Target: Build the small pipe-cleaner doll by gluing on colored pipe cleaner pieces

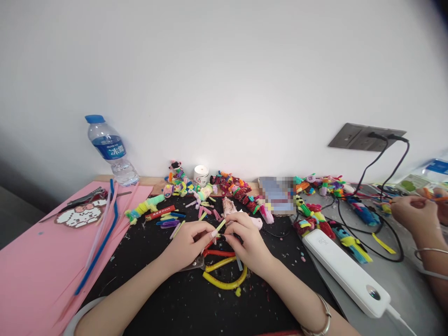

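Observation:
My left hand [189,245] and my right hand [245,242] meet over a black mat [182,303], fingertips pinched together on a short light-green pipe cleaner piece [220,226]. Under the hands lie pliers with red and yellow handles [224,273]. Cut pipe cleaner bits [170,219] in several colours lie just beyond my left hand. A small pink figure [229,205] stands behind my right hand.
Pink paper [31,261] with blue straws [101,242] covers the left. A water bottle [110,151] and a white tape roll [201,176] stand by the wall. A white power bank [346,273], black cables [378,242] and another person's hands [416,214] are at right.

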A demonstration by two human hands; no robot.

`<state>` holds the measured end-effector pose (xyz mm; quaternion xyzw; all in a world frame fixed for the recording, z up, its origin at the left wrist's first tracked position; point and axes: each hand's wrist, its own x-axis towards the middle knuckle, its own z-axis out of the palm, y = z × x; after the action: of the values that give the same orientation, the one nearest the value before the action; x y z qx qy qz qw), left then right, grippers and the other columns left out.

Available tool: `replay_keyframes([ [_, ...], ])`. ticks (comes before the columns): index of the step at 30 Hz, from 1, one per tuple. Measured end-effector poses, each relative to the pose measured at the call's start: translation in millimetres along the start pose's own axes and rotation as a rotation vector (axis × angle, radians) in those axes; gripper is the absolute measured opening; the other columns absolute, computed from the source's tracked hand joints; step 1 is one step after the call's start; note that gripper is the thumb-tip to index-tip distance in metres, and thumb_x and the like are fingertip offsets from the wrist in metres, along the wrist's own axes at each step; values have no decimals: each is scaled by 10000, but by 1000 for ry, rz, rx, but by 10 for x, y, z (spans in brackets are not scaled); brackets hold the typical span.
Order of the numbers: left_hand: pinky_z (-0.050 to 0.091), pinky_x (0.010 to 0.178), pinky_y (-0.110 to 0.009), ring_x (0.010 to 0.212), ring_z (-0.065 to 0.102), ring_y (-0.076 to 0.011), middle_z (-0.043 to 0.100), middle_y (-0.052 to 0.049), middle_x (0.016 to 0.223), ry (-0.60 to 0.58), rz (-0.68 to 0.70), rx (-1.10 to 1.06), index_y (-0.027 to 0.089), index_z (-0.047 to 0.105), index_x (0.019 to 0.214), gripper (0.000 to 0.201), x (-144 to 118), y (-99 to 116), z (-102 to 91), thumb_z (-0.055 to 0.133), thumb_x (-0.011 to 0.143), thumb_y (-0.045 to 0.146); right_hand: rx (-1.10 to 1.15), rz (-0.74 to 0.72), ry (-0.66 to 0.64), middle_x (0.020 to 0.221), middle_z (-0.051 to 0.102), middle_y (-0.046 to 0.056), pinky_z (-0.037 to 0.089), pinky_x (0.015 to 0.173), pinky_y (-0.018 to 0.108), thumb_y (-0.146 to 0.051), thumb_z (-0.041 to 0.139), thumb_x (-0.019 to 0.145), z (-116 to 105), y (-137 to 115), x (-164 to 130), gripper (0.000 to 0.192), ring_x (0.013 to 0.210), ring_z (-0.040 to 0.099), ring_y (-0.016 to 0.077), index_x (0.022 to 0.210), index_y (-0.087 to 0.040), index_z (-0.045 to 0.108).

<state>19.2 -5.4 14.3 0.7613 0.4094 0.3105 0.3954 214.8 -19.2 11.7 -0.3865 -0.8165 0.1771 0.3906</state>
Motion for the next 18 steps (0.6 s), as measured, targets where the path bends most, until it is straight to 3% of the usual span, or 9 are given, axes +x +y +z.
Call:
replay_keyframes([
  [10, 378, 521, -199, 511, 467, -92, 573, 13, 653, -53, -89, -221, 145, 624, 790, 312, -11, -27, -6, 474, 902, 394, -23, -8, 62, 986, 600, 62, 455, 840, 382, -113, 545, 854, -11, 3, 18, 134, 964, 532, 208, 779, -212, 594],
  [18, 371, 526, -202, 519, 461, -93, 539, 21, 643, -56, -80, -193, 143, 630, 821, 264, -14, -63, -14, 504, 892, 364, -19, -21, 36, 994, 607, 65, 458, 843, 383, -110, 568, 847, -33, 3, 28, 127, 954, 541, 208, 774, -210, 595],
])
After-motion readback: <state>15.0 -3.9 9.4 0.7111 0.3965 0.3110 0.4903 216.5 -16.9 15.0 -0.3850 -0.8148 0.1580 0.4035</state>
